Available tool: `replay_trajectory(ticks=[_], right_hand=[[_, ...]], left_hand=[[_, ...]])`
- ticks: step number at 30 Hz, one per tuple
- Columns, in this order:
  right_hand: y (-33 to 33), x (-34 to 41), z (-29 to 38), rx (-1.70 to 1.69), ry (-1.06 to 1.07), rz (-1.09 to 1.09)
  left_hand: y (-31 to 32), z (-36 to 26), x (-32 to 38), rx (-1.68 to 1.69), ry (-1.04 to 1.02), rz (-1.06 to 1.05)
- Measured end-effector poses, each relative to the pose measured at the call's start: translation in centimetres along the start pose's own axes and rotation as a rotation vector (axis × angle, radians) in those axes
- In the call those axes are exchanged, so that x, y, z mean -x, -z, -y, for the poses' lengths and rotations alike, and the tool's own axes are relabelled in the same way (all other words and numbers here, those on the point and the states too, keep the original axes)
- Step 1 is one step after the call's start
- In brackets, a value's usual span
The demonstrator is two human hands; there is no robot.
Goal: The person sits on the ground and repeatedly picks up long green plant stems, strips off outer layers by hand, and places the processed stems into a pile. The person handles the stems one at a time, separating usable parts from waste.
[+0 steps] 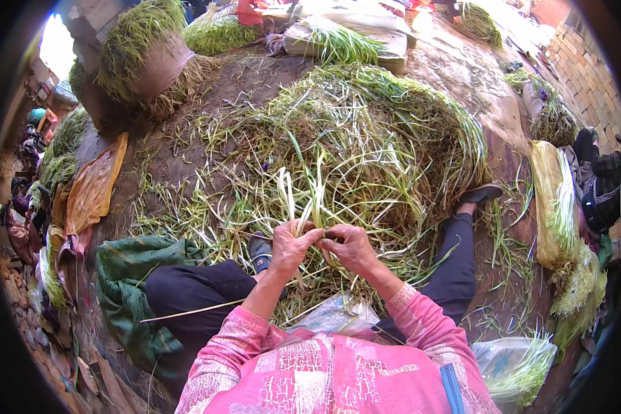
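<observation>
My left hand [292, 246] grips several pale leafy stalks [286, 194], their white parts pointing up and away from me. Close beside it, my right hand [351, 247] pinches at the lower part of a green-and-white stalk [318, 194] between thumb and forefinger. The fingertips of both hands nearly meet there. Directly beyond and below them spreads a loose heap of cut stalks and trimmings [352, 139], green, white and brown. A long thin straw [196, 310] reaches from over my left thigh toward my left wrist.
My legs flank the heap. Green woven cloth [129, 279] lies left; an orange plastic sheet [95, 181] lies beyond it. Bundled greens rest on a pale sack [341, 44] at the back. Right are a yellow sack [548, 202], a bagged bundle [517, 365] and another person [600, 176].
</observation>
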State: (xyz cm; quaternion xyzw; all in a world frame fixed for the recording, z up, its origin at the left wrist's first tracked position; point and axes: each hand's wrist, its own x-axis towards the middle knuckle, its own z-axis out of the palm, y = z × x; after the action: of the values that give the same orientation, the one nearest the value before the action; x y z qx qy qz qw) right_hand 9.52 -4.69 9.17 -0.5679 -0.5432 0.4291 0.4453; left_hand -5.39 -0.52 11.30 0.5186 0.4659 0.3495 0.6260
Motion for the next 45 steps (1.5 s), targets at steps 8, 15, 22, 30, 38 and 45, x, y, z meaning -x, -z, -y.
replay_trajectory(ticks=[8,15,22,30,38,45], right_hand=[[2.0,0.5,-0.5,-0.460,-0.155,-0.130],[9.8,3.5,-8.8,-0.635,-0.247,-0.468],[19.9,6.9,-15.5,0.725,-0.630,-0.639],[10.9,-5.3,-13.3,0.818,-0.326,-0.067],[-6.2,2.7,-11.4,0.767,-0.073,0.869],[4.3,-11.9,-11.3,0.621,-0.172,-0.093]], left_hand=[[-0.2,-0.4,0.6,0.315,-0.001,-0.211],[3.2,-0.7,-0.7,0.473,-0.116,-0.340],[5.8,-1.9,-1.1,0.150,-0.048,-0.563],[2.9,-3.4,5.1,0.456,-0.101,-0.343],[2.7,-2.5,9.0,0.653,0.277,-0.128],[3.8,-3.0,5.3,0.695,0.155,-0.127]])
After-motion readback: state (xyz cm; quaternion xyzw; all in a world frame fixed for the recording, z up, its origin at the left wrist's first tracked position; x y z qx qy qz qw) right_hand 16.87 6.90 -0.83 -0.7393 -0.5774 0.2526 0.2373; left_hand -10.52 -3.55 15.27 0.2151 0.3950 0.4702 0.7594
